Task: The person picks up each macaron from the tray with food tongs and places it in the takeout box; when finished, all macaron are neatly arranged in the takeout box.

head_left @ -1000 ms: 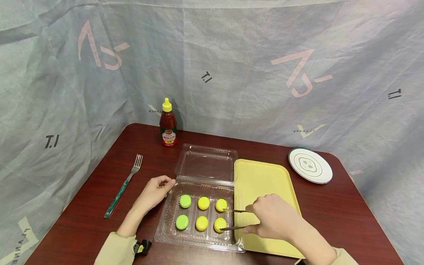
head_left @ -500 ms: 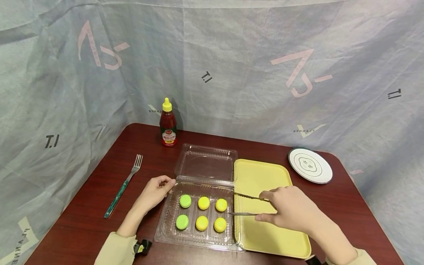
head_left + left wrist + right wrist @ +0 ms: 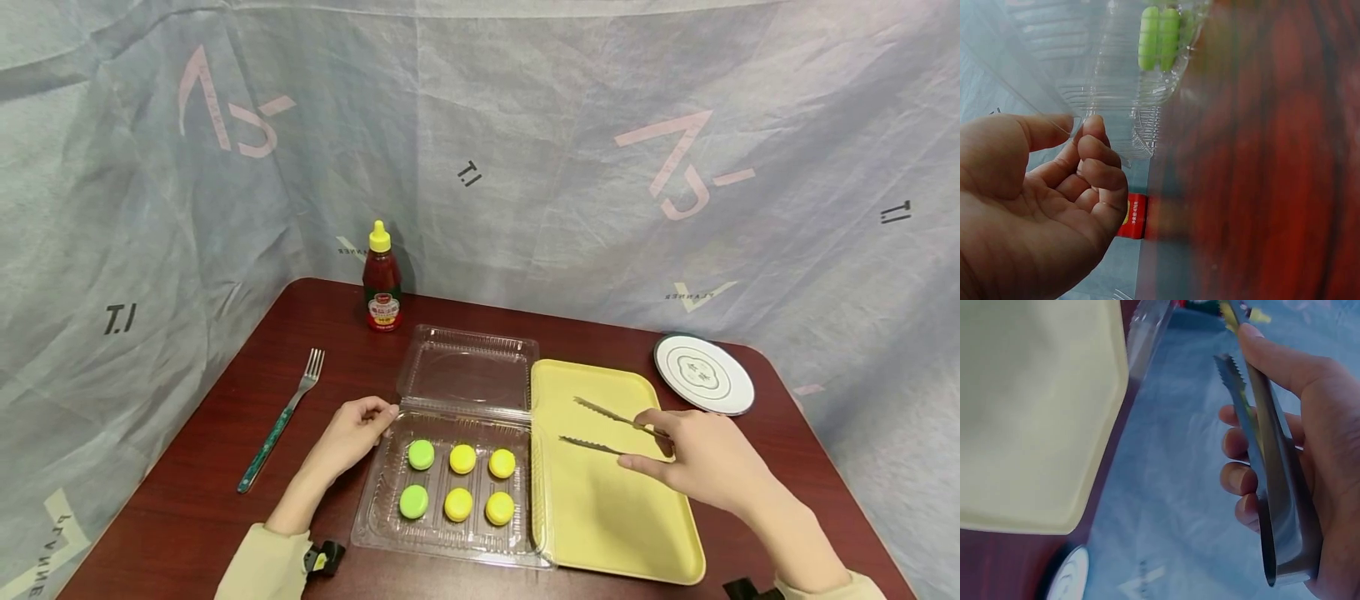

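A clear plastic clamshell box (image 3: 442, 547) lies with its lid (image 3: 465, 375) folded back. Inside sit two green macarons (image 3: 413, 502) in the left column, and yellow macarons (image 3: 458, 504) in the middle and right columns. My left hand (image 3: 352, 433) pinches the box's left rim near the hinge between thumb and forefinger, as the left wrist view shows. In my right hand (image 3: 705, 458) are metal tongs (image 3: 1272, 469), gripped between thumb and fingers. Their toothed tips are spread with nothing between them, above the yellow tray (image 3: 600, 525).
A ketchup bottle (image 3: 382, 292) with a yellow cap stands at the back left. The fork (image 3: 277, 429) with a green handle lies to the left, and a white plate (image 3: 703, 373) at the back right. Grey cloth (image 3: 480, 167) hangs behind the table.
The tongs have let go of the right column of yellow macarons. My right hand has drawn them right and away, over the yellow tray. My left hand stays at the rim.
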The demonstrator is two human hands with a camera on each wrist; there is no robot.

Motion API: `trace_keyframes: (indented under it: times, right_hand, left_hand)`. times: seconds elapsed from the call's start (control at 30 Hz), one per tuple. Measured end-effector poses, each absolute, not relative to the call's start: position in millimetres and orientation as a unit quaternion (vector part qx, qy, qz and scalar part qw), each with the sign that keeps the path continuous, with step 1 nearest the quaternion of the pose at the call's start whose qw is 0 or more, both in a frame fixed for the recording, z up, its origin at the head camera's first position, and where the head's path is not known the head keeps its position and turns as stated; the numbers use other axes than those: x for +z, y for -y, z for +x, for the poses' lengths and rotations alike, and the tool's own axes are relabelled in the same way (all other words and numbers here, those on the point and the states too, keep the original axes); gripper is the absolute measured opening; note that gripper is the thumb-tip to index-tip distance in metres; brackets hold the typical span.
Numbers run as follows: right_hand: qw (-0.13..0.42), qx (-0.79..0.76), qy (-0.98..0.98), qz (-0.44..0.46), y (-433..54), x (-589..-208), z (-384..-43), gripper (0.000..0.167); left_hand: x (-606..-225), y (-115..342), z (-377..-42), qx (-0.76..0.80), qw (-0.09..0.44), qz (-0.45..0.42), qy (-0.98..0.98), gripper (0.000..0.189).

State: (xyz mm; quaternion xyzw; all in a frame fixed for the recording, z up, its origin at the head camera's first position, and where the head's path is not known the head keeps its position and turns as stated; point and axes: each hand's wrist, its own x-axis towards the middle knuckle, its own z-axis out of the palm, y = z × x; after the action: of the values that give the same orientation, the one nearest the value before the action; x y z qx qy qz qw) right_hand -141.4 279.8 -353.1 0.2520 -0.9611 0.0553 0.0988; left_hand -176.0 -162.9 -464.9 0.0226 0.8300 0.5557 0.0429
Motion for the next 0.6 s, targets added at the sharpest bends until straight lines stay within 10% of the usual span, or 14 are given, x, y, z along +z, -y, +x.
trace_keyframes:
  times: [0.6]
  right_hand:
    - [0.178, 0.118, 0.968, 0.134, -349, -395, -157, 0.033]
  left_hand:
    - [-465, 163, -176, 0.559, 0.044, 0.022, -0.827, 0.022]
